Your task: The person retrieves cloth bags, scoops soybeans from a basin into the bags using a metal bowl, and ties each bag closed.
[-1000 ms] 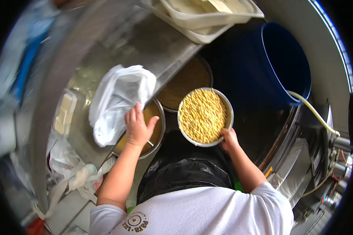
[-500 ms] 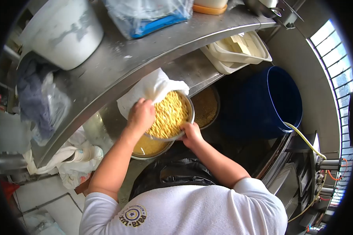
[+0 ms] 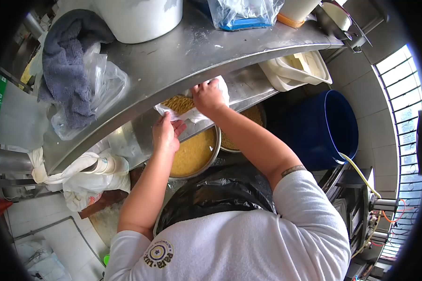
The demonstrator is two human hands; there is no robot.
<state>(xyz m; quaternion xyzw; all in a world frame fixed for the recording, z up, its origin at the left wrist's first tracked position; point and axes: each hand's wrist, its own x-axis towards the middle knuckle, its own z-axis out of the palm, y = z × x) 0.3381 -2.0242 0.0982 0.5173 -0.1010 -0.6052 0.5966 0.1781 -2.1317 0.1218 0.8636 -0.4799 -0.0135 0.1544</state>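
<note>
Yellow grains (image 3: 177, 103) lie on the lower shelf, partly covered by a white cloth (image 3: 192, 115); their bowl is mostly hidden. My right hand (image 3: 208, 97) is closed on the far side of the cloth, above the grains. On the near edge, my left hand (image 3: 165, 133) pinches the cloth with the thumb side, its other fingers loosely curled. Just below my hands stands a wide metal pot (image 3: 217, 146) of cloudy yellow liquid. Beside it, partly behind my right forearm, is another container of brownish-yellow grains (image 3: 229, 142).
A steel counter (image 3: 173, 54) overhangs the shelf, carrying a white tub (image 3: 138, 21), a grey towel (image 3: 70, 70) and a plastic-wrapped blue item (image 3: 246, 22). White trays (image 3: 286, 75) sit at the shelf's right end. A blue barrel (image 3: 305, 126) with a yellow hose (image 3: 361, 175) stands right.
The bowl of grains, earlier held over the pot, now rests on the lower shelf. My right hand has moved from its rim to the cloth; my left has come nearer. The view has shifted.
</note>
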